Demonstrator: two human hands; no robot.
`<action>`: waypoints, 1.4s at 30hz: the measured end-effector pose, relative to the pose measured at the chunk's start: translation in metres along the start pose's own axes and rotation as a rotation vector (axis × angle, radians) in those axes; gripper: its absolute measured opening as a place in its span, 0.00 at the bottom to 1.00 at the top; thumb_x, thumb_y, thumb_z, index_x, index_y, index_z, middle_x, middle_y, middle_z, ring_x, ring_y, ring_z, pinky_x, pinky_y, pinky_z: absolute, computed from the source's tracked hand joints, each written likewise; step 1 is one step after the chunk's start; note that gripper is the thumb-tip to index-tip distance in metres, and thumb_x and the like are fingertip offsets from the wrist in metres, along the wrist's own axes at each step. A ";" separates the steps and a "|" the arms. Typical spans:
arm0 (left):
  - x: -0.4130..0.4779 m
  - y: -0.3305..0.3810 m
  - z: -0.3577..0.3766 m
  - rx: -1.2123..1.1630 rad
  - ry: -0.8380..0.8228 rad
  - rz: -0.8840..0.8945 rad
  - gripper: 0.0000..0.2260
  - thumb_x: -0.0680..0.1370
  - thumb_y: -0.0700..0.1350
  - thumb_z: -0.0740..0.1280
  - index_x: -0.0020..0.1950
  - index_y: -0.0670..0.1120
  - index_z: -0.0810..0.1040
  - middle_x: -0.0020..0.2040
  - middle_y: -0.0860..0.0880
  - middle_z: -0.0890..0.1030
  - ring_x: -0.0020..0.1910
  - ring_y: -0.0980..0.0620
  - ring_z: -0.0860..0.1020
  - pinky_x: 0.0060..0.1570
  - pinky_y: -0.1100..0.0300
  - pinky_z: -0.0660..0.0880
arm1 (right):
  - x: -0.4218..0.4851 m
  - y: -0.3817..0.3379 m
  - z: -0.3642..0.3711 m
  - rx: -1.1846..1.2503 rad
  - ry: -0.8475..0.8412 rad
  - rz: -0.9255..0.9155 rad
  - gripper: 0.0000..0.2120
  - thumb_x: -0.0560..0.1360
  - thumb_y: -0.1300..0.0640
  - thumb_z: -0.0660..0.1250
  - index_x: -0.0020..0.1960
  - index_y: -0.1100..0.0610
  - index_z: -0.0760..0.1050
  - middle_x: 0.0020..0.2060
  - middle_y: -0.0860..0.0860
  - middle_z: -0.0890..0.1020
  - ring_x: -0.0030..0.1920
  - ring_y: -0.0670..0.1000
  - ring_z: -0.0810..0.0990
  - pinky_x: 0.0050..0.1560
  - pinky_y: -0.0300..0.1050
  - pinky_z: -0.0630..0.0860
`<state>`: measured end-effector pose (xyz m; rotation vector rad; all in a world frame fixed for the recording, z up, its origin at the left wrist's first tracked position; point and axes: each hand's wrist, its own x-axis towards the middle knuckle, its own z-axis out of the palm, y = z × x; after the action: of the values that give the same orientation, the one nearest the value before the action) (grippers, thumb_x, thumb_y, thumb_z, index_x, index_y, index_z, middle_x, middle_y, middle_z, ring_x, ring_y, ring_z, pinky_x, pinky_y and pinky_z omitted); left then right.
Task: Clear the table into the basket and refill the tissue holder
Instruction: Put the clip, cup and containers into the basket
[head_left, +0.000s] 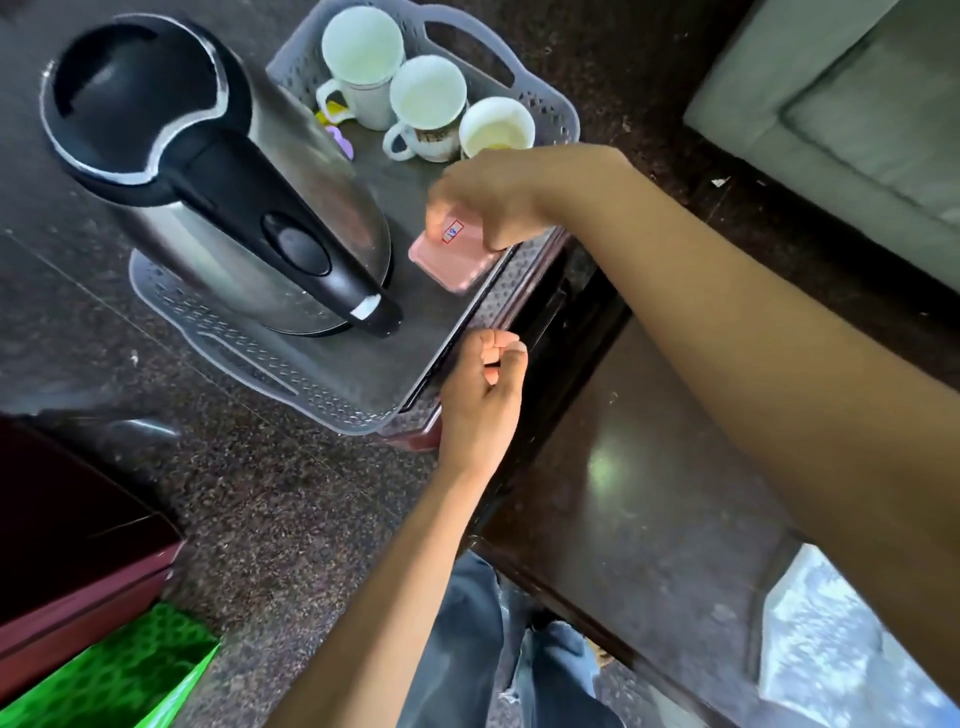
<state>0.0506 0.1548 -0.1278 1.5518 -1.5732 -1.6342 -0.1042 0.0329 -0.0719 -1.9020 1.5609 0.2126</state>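
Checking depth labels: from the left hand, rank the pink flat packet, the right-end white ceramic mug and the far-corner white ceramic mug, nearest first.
1. Pink flat packet, held by right hand, just beyond left hand gripping grey plastic basket.
2. Right-end white ceramic mug, past right hand.
3. Far-corner white ceramic mug, farthest back.

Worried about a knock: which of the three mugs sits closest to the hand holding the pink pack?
The rightmost mug, the only one partly hidden behind the right hand.
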 end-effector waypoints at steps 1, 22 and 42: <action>0.001 0.002 0.002 0.004 -0.001 0.003 0.03 0.79 0.44 0.64 0.52 0.49 0.75 0.48 0.56 0.79 0.52 0.51 0.80 0.56 0.56 0.76 | -0.002 0.001 0.004 0.017 0.016 -0.005 0.29 0.69 0.70 0.63 0.62 0.43 0.74 0.60 0.49 0.74 0.58 0.56 0.74 0.58 0.55 0.73; -0.129 0.011 0.192 0.197 -0.285 0.205 0.03 0.79 0.45 0.63 0.51 0.51 0.76 0.48 0.56 0.81 0.49 0.53 0.80 0.51 0.64 0.75 | -0.331 0.066 0.177 0.542 1.391 0.642 0.16 0.69 0.70 0.60 0.53 0.60 0.80 0.64 0.58 0.75 0.60 0.53 0.78 0.57 0.38 0.72; -0.281 -0.055 0.335 0.446 -0.677 0.195 0.03 0.80 0.46 0.62 0.51 0.51 0.75 0.47 0.61 0.78 0.53 0.56 0.79 0.48 0.67 0.73 | -0.575 0.085 0.484 0.831 1.127 1.947 0.40 0.71 0.59 0.66 0.77 0.62 0.50 0.73 0.68 0.57 0.74 0.66 0.56 0.75 0.54 0.53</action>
<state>-0.1301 0.5560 -0.1372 0.9995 -2.4893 -1.8937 -0.2076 0.7743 -0.1826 0.7950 2.8864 -0.7150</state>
